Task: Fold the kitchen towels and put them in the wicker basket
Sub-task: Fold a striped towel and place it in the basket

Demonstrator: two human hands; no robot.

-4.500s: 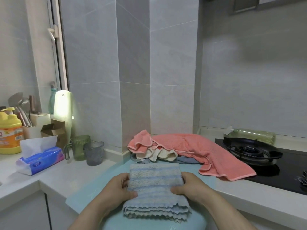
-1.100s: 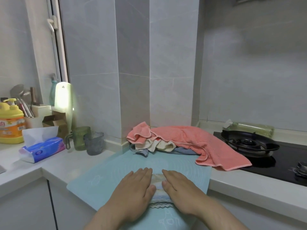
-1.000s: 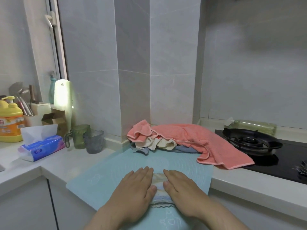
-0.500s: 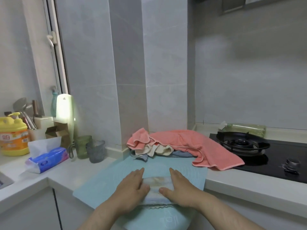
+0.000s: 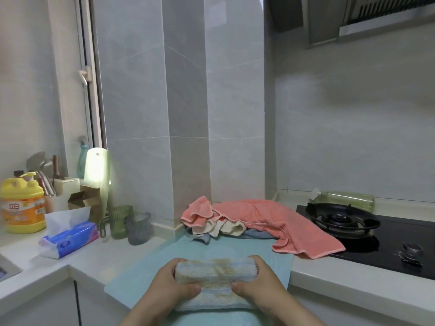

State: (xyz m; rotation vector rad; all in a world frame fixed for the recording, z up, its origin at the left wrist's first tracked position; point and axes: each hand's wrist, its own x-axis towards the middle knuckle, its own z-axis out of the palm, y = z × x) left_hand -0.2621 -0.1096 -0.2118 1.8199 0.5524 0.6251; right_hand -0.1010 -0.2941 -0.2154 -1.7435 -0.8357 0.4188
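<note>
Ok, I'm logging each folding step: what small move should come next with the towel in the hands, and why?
Probably lift the folded towel clear of the blue mat and look round for the wicker basket, which is not in view. The left hand and right hand each grip one end of it, and it looks compactly folded.

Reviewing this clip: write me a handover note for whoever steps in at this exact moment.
Left hand: grip round the left end of the folded striped towel.
Right hand: grip round its right end.
The towel is over the blue mat.
Done: this towel is folded.
Left: put it in the wicker basket, which is not in view. Then fold the pink towel and the cloths under it, heaped at the back of the mat.
</note>
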